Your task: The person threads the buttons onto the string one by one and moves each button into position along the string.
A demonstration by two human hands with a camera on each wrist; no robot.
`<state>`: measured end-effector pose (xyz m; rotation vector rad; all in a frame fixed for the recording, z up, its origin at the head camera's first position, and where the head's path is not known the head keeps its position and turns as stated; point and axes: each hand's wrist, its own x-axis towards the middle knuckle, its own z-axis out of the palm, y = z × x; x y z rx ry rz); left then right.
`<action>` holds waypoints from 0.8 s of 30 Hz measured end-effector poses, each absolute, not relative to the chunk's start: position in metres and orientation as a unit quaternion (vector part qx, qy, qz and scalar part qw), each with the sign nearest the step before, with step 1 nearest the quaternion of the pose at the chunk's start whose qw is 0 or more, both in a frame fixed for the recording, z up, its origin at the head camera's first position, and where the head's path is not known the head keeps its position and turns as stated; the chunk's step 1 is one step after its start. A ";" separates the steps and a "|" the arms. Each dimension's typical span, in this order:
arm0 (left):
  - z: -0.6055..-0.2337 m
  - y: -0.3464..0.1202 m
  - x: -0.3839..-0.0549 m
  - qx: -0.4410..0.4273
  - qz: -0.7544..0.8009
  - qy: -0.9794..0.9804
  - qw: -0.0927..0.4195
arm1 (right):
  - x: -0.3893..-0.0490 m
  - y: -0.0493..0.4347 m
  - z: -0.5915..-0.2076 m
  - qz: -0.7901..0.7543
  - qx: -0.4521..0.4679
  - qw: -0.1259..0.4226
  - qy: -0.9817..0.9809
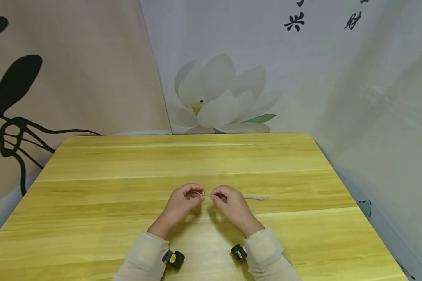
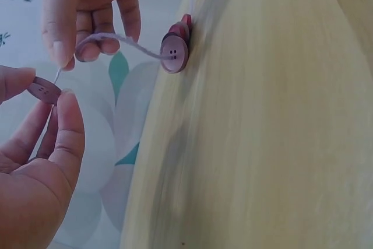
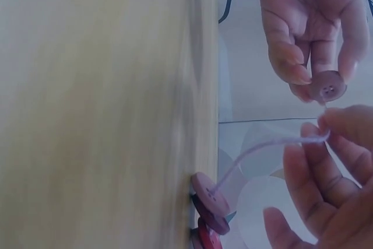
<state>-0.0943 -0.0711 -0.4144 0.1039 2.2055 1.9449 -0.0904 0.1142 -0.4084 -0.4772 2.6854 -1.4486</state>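
My left hand (image 1: 183,205) pinches a mauve four-hole button (image 2: 44,90) by its edges, between thumb and fingertips. Close on its right, my right hand (image 1: 233,207) pinches a pale lilac string (image 3: 268,144) near the button. A thin strand shows on both sides of that button; whether it passes through a hole is hard to tell. From my right fingers the string droops to another mauve button (image 2: 174,53) that is threaded on it. Behind that one, several darker and red buttons (image 3: 210,234) are bunched along the string at the table.
The wooden table (image 1: 126,164) spreads out around both hands. A tail of the string (image 1: 256,198) extends to the right of my right hand. Behind the table hangs a printed cloth backdrop (image 1: 228,93) with a lotus.
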 end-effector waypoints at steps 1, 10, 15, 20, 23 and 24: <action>-0.415 -0.071 -0.094 0.038 0.658 0.745 0.100 | -0.090 0.114 -0.408 -0.468 -0.155 0.026 0.870; -0.414 -0.067 -0.093 0.031 0.669 0.736 0.102 | -0.089 0.114 -0.408 -0.468 -0.163 0.022 0.868; -0.414 -0.067 -0.092 0.028 0.674 0.732 0.095 | -0.088 0.114 -0.407 -0.466 -0.170 0.022 0.868; -0.413 -0.068 -0.093 0.038 0.671 0.735 0.094 | -0.088 0.114 -0.407 -0.467 -0.174 0.022 0.867; -0.412 -0.068 -0.092 0.044 0.665 0.739 0.097 | -0.088 0.113 -0.406 -0.468 -0.171 0.022 0.867; -0.411 -0.068 -0.092 0.045 0.664 0.740 0.097 | -0.088 0.113 -0.406 -0.468 -0.170 0.021 0.867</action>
